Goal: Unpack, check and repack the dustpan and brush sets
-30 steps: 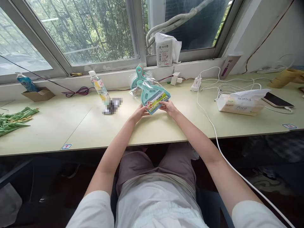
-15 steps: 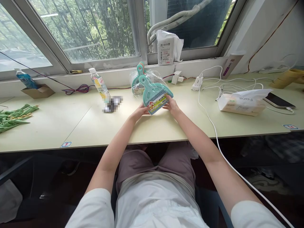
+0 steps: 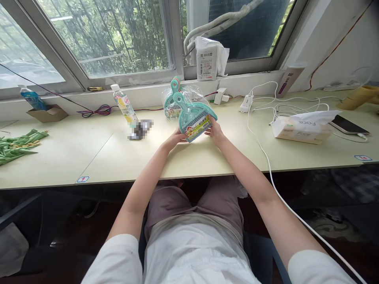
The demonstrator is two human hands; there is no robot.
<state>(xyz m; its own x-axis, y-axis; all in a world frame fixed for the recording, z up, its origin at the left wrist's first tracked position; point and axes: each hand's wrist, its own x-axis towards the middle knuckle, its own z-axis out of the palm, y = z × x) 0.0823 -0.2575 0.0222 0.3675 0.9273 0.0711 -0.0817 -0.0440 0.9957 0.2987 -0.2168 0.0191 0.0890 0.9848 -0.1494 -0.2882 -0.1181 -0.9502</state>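
Note:
A small teal dustpan and brush set [image 3: 194, 114] with a yellow printed label is held above the table, its handle pointing away from me. My left hand [image 3: 175, 139] grips its lower left corner. At the right edge, my right hand [image 3: 214, 130] is closed on it, the thumb over the front near the label. Just behind stands a second teal dustpan set [image 3: 171, 103], in clear plastic wrap against the wall. The fingertips behind the held set are partly hidden.
On the pale table [image 3: 118, 161] stand a drink bottle [image 3: 124, 104], a blurred dark item [image 3: 140, 129], a tissue pack [image 3: 302, 128] and a phone [image 3: 348, 124]. A white cable [image 3: 263, 146] crosses the front edge at right. Green folded leaves [image 3: 22, 146] lie far left.
The dustpan set has shifted very slightly to the right in my hands. Both hands keep their grip, and everything else stays in place.

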